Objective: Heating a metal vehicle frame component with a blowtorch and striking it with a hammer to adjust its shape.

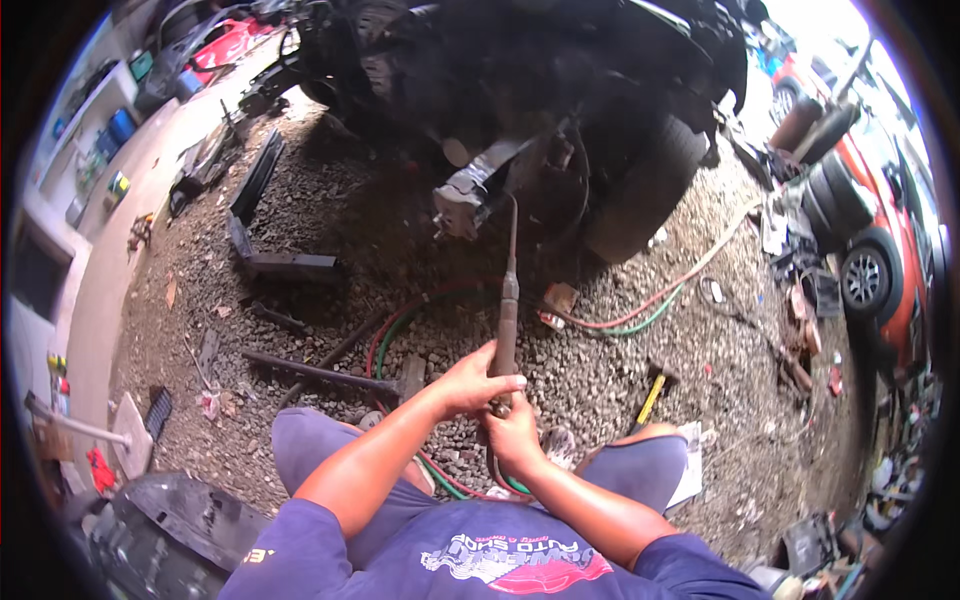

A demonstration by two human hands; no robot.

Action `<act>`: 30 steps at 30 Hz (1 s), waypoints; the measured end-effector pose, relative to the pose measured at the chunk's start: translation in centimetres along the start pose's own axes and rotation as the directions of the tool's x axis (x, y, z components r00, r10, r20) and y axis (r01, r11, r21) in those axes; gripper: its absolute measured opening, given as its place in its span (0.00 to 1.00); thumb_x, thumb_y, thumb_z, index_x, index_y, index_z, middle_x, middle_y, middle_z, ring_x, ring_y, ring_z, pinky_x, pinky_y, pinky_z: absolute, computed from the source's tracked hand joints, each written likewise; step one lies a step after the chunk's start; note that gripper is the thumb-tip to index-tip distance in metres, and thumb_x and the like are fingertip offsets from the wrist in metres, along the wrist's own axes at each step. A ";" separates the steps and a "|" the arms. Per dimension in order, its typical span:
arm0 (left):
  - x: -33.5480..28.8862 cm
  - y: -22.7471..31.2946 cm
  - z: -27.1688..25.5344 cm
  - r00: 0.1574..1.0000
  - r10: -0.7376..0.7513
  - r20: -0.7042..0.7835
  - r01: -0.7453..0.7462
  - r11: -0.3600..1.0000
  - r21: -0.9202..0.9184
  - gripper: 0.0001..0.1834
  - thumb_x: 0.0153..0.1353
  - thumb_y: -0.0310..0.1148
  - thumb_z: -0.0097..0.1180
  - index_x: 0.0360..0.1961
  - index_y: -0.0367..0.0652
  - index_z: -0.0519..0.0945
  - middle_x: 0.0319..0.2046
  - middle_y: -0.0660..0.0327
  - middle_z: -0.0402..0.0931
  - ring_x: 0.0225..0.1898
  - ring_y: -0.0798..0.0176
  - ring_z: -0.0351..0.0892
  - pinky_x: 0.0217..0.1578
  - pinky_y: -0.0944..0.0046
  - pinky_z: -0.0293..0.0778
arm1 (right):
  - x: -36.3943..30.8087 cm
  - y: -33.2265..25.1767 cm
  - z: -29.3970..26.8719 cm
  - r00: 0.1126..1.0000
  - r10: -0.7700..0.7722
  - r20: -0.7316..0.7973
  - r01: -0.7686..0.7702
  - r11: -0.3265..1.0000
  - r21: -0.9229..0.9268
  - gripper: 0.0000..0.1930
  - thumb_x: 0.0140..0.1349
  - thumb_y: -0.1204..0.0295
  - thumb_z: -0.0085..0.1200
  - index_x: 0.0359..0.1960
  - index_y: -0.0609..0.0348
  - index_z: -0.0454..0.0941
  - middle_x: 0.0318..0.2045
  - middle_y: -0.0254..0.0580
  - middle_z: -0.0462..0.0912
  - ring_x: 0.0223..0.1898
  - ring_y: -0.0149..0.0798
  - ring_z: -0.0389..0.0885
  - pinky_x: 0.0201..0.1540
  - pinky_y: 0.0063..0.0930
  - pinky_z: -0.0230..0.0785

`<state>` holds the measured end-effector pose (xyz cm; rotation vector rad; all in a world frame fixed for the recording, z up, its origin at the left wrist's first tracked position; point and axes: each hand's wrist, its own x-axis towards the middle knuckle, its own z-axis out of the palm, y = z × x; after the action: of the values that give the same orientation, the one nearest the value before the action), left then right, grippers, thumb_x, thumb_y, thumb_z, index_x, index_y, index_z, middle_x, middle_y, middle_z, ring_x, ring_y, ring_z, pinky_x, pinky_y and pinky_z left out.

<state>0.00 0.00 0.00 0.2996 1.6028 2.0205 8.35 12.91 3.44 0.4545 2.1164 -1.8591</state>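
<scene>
Together, two bare hands hold one torch (507, 340) above gravel (590, 375), its thin tip just beside the exposed end of a metal rail (460, 205) under a dark vehicle (540, 60). The left hand (468, 387) has its fingers clamped round the torch's handle; the right hand (514, 437) has its own wrapped round the lower end, nearest the person. Lettering and a pink-and-white print (540, 570) mark the dark blue shirt (400, 560), with more letters, pale yellow, on the left sleeve. Two hoses, one red (375, 352) and one green (389, 338), curve over the stones. Two hammers lie on the ground: one long-handled and dark (330, 372), left of the hands, one yellow-handled (651, 398), to the right. A small carton-like container (558, 298) rests near the torch, its contents hidden; a blue container (121, 126) stands at far left, its inside too small to tell.
</scene>
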 end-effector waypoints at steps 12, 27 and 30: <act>-8.1 2.6 -11.7 0.959 -0.254 -0.129 0.251 0.967 -0.038 0.52 0.64 0.35 0.70 0.84 0.45 0.53 0.59 0.49 0.73 0.59 0.49 0.85 0.61 0.50 0.80 | 1.5 2.2 15.4 0.995 -0.097 0.002 0.096 0.982 0.163 0.27 0.64 0.78 0.66 0.65 0.63 0.73 0.56 0.56 0.86 0.59 0.47 0.86 0.55 0.39 0.82; -5.7 0.9 -9.8 0.967 -0.209 -0.147 0.187 0.970 -0.153 0.51 0.64 0.35 0.68 0.83 0.44 0.54 0.56 0.54 0.76 0.60 0.45 0.83 0.60 0.47 0.82 | 3.5 3.2 12.7 0.999 -0.045 -0.030 0.049 0.987 0.151 0.22 0.62 0.65 0.65 0.55 0.61 0.78 0.40 0.61 0.90 0.46 0.65 0.89 0.51 0.56 0.80; -5.2 1.1 -9.7 0.965 -0.215 -0.152 0.193 0.970 -0.147 0.50 0.63 0.36 0.68 0.83 0.44 0.55 0.57 0.54 0.77 0.60 0.45 0.83 0.61 0.47 0.82 | 3.9 3.0 12.3 0.999 -0.051 -0.019 0.052 0.991 0.126 0.17 0.62 0.67 0.65 0.48 0.63 0.77 0.40 0.63 0.89 0.46 0.66 0.88 0.50 0.59 0.79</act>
<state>-0.69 -11.02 -0.76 -0.0844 1.5191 2.0211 6.20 1.27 -2.44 0.4477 2.0468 -2.0328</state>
